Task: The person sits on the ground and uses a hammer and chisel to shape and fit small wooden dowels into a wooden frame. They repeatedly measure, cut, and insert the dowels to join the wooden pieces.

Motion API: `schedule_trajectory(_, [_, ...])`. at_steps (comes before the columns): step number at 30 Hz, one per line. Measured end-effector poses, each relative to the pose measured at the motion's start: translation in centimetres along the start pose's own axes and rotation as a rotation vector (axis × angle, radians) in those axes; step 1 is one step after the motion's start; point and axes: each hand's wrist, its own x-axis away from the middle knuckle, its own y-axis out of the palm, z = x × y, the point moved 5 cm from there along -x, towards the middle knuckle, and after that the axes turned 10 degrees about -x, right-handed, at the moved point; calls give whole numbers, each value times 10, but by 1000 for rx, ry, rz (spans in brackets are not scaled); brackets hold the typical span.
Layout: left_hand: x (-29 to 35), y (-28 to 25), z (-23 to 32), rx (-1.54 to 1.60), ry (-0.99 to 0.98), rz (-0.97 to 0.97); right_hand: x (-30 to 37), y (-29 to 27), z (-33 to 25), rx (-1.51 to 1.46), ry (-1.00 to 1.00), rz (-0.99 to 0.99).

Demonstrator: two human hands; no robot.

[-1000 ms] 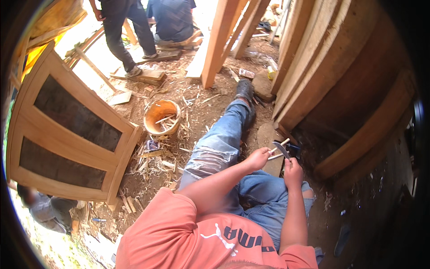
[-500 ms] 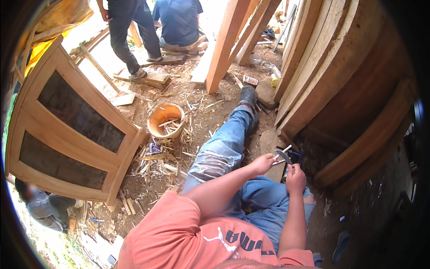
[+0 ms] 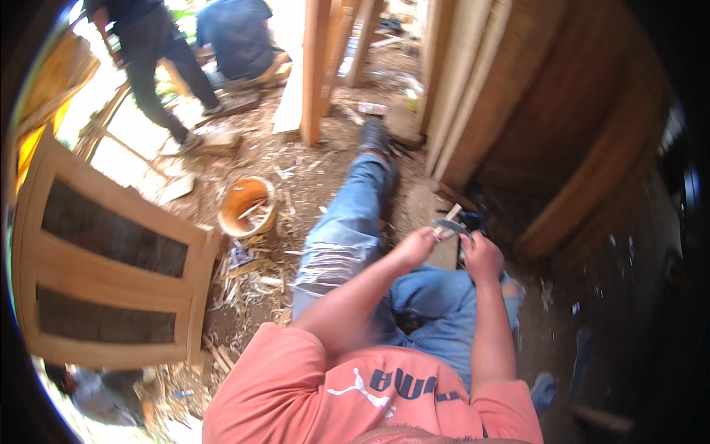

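Over my bent leg, my left hand (image 3: 418,246) is closed on a thin pale wooden stick (image 3: 453,213), which angles up to the right past the fingers. My right hand (image 3: 482,257) grips a knife with a dark curved blade (image 3: 450,224). The blade lies across the stick, between the two hands. Its handle is mostly hidden in my right fingers. Slight blur keeps me from seeing how deep the edge bites.
An orange bucket (image 3: 246,206) holding sticks stands left of my outstretched leg, with wood shavings (image 3: 244,281) around it. A panelled wooden door (image 3: 111,274) leans at left. Upright planks (image 3: 473,96) rise at right. One co-worker (image 3: 151,66) stands, another sits (image 3: 235,37), and a third person (image 3: 103,396) is lower left.
The view has shifted, so the surroundings sit farther left. Both hands keep their hold, and the curved blade now lies flatter across the stick, nearer my left hand.
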Motion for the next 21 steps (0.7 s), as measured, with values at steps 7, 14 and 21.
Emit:
schedule_trajectory(7, [21,-13,22,76,-164,-211,-13,-25,69,-30,404,220])
schedule_trajectory(14, [40,-34,19,131,-180,-108,-12,-23,67,-168,334,140])
schedule_trajectory(21, [23,-11,19,200,-114,-93,6,4,-2,-174,33,-101])
